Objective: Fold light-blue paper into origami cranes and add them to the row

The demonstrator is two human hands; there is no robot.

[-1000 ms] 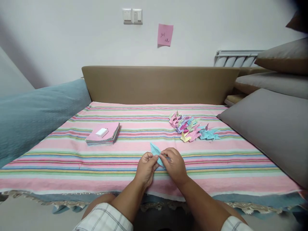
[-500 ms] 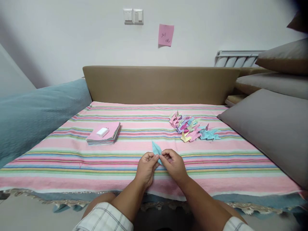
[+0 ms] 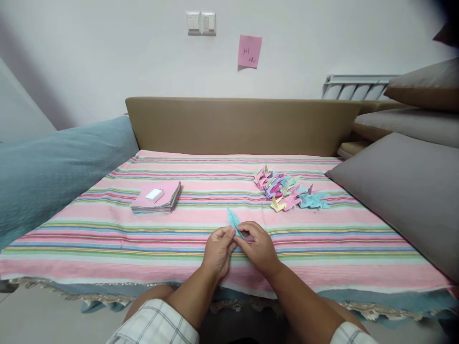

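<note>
A folded piece of light blue origami paper (image 3: 233,219) is held between my two hands, with its narrow point up and away from me. My left hand (image 3: 218,246) pinches its lower left edge between thumb and fingers. On the other side my right hand (image 3: 258,244) grips the lower right part, thumb and fingertips closed on it. The lower end of the paper is partly hidden by my fingers. Beyond my right hand lies a pile of folded paper cranes (image 3: 285,191) in pink, purple, yellow, green and blue.
On the left, a stack of coloured square paper (image 3: 172,200) carries a white charger plug (image 3: 155,195). A striped cloth (image 3: 89,239) covers the seat. Grey cushions (image 3: 405,191) are at the right, a blue-covered armrest (image 3: 71,162) at the left, and a brown backrest (image 3: 236,125) behind.
My right fingers have shifted slightly on the blue paper, and its lower end now shows less below my thumbs. The camera view has moved a little.
</note>
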